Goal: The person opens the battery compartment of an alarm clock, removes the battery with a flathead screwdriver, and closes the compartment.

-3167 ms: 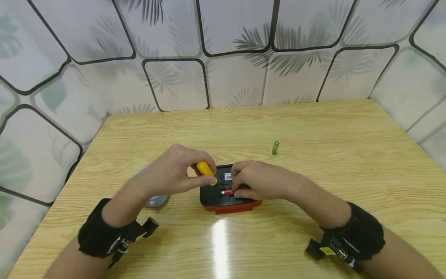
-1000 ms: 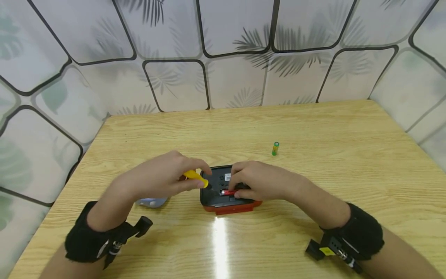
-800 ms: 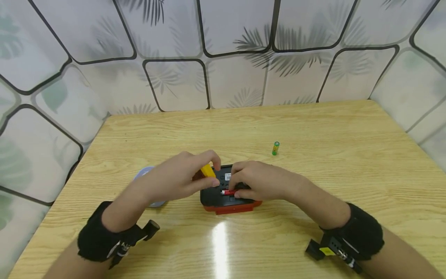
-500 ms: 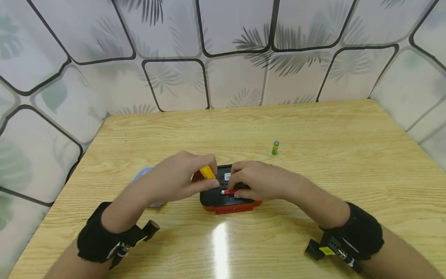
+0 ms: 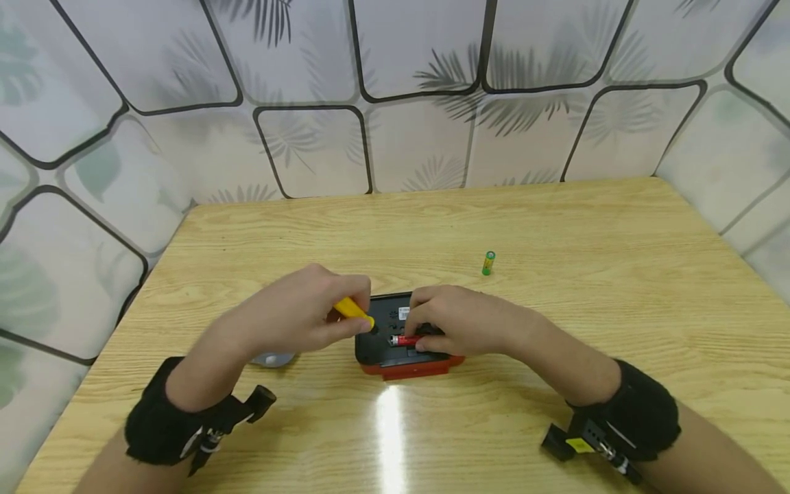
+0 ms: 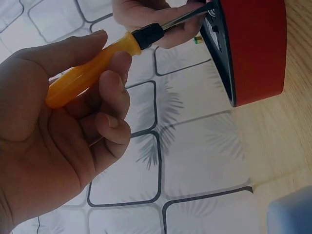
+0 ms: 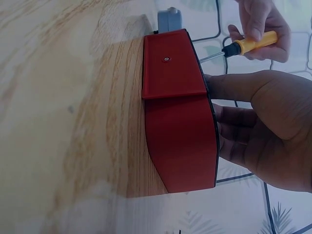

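Observation:
My left hand [image 5: 302, 309] grips a screwdriver [image 6: 90, 73] by its yellow handle. In the left wrist view its metal shaft reaches the black face of a red box-shaped device [image 7: 181, 141]. The device lies with that black face [image 5: 375, 353] upward, showing a small white label. A red battery [image 5: 402, 340] sits in a recess there, with the screwdriver slanting toward its left end. My right hand [image 5: 459, 322] pinches the battery with thumb and fingers against the black face; the battery's right end is hidden under the hand.
A green battery [image 5: 488, 263] stands on the wooden table [image 5: 586, 274] behind the device. Left of the device, partly behind my left forearm, is a pale blue-grey object [image 5: 273, 359]. A patterned curtain-like wall [image 5: 420, 144] borders the table's far side.
My left hand has rocked the screwdriver: one second ago its handle leaned left, then it swung upright to the right, and now it leans left again. The right hand has stayed still.

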`<action>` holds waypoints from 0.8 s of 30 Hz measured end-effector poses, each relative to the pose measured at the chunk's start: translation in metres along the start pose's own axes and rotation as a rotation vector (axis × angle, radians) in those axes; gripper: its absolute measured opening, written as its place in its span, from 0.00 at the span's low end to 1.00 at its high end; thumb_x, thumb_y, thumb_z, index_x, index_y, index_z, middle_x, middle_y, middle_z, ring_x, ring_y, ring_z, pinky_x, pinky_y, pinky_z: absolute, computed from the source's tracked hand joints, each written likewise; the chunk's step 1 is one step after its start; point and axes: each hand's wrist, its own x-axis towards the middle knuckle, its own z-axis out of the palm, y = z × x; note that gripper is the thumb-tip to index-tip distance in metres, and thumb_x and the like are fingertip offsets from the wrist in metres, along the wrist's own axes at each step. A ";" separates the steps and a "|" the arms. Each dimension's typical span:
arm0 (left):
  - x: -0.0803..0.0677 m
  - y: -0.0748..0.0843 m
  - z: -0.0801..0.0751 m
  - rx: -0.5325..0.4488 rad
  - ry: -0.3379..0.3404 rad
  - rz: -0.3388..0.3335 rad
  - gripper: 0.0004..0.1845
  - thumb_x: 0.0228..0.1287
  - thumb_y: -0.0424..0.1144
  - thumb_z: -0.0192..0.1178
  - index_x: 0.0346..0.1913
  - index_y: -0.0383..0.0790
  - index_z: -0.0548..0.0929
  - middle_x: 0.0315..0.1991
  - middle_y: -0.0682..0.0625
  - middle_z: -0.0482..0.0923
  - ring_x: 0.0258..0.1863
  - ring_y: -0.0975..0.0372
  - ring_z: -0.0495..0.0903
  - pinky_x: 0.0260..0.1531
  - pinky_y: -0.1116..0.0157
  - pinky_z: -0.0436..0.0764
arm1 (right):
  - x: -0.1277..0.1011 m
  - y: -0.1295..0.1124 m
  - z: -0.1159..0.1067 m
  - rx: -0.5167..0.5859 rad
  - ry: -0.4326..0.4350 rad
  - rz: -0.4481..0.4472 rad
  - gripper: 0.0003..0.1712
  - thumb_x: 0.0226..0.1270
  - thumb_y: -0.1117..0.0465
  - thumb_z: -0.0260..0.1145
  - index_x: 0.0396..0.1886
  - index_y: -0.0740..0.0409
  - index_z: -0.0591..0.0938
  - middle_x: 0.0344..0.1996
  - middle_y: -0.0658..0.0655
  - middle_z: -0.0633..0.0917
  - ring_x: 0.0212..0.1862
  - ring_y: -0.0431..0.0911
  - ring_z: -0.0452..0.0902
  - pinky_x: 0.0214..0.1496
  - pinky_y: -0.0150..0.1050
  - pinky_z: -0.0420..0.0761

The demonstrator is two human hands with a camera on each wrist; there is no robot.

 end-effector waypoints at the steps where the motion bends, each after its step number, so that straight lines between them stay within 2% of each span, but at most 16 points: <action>1: 0.000 0.000 0.000 0.004 -0.002 -0.002 0.06 0.62 0.45 0.61 0.34 0.49 0.76 0.23 0.62 0.77 0.18 0.74 0.70 0.24 0.75 0.76 | 0.000 0.000 0.000 0.000 0.000 0.001 0.08 0.61 0.54 0.66 0.40 0.46 0.84 0.42 0.46 0.79 0.43 0.39 0.74 0.47 0.34 0.77; 6: 0.000 0.001 0.002 -0.005 0.000 -0.011 0.07 0.61 0.45 0.61 0.40 0.48 0.79 0.27 0.60 0.80 0.19 0.75 0.72 0.25 0.75 0.76 | 0.000 0.001 0.001 -0.003 0.000 0.000 0.08 0.61 0.54 0.66 0.40 0.46 0.84 0.41 0.46 0.79 0.42 0.39 0.74 0.47 0.35 0.77; 11: 0.007 0.004 0.011 -0.051 0.067 0.041 0.13 0.61 0.45 0.62 0.46 0.48 0.74 0.20 0.61 0.76 0.17 0.76 0.71 0.21 0.75 0.74 | 0.000 0.001 0.002 0.004 0.009 -0.010 0.08 0.61 0.54 0.67 0.39 0.47 0.84 0.40 0.46 0.78 0.40 0.39 0.73 0.44 0.32 0.77; 14: 0.011 0.005 0.016 -0.057 0.118 0.110 0.11 0.62 0.46 0.61 0.42 0.48 0.73 0.19 0.62 0.73 0.16 0.75 0.68 0.19 0.75 0.72 | -0.001 0.001 0.002 0.014 0.015 -0.020 0.08 0.61 0.55 0.67 0.39 0.48 0.84 0.39 0.46 0.78 0.38 0.38 0.73 0.41 0.30 0.76; 18: 0.011 0.004 0.018 -0.089 0.133 0.164 0.07 0.62 0.45 0.61 0.35 0.49 0.75 0.22 0.61 0.77 0.20 0.77 0.74 0.22 0.77 0.74 | 0.000 0.001 0.001 0.020 0.016 -0.021 0.08 0.61 0.55 0.67 0.39 0.48 0.84 0.39 0.45 0.78 0.39 0.38 0.73 0.41 0.29 0.76; 21: 0.008 0.002 0.014 -0.107 0.126 0.143 0.07 0.61 0.43 0.62 0.31 0.48 0.75 0.23 0.61 0.79 0.21 0.76 0.75 0.23 0.77 0.75 | 0.000 0.001 0.001 0.016 0.014 -0.011 0.07 0.61 0.55 0.67 0.39 0.47 0.84 0.40 0.45 0.79 0.41 0.38 0.73 0.43 0.32 0.77; 24: 0.005 0.000 0.009 -0.063 0.128 0.090 0.09 0.58 0.42 0.64 0.28 0.49 0.74 0.22 0.61 0.78 0.18 0.75 0.71 0.20 0.75 0.72 | -0.001 0.001 0.001 0.011 0.014 -0.002 0.07 0.60 0.55 0.67 0.38 0.46 0.84 0.41 0.45 0.78 0.42 0.39 0.73 0.46 0.33 0.77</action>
